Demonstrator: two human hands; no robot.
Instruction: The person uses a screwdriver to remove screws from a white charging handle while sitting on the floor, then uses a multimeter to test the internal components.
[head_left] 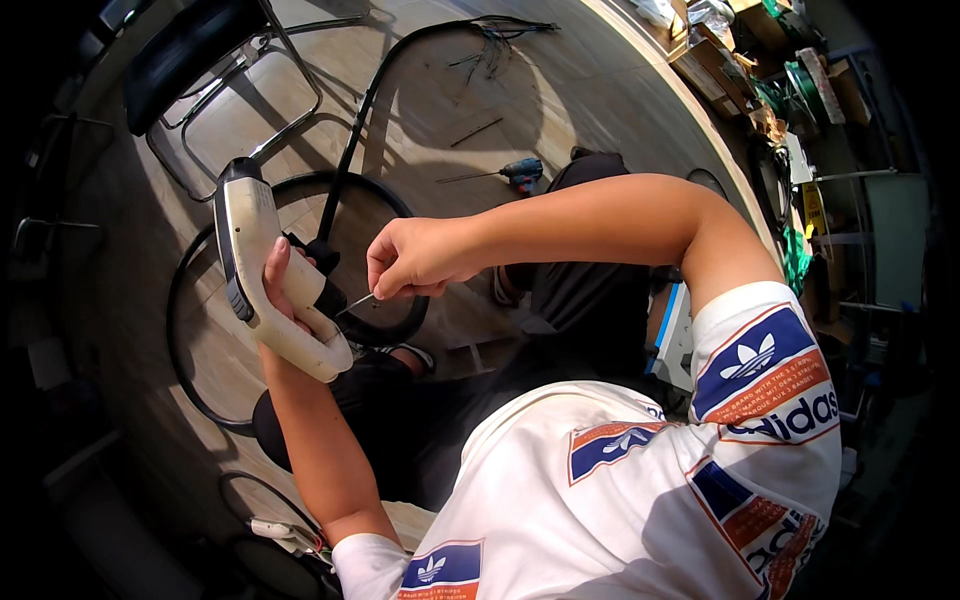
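A wrap and a pinch

Our left hand (283,278) closes around an off-white handle (262,225), curved, scuffed, plastic-looking, trimmed with a black strip (231,255). It tilts in front of us, left of centre. Our right hand (424,258) pinches a slim, metallic rod (357,303) between thumb and forefinger, its tip near the handle's lower end; we cannot tell whether they touch. A thick black cable (353,140) curls across the smooth, pale floor (425,105).

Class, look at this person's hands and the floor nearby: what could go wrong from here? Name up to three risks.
1. The thin metal piece pinched in the right hand might slip and scratch the white-and-black handle or jab the left hand holding it.
2. The drill lies near a leg, its long bit exposed; shifting could knock it.
3. The black cable on the floor might snag a foot.
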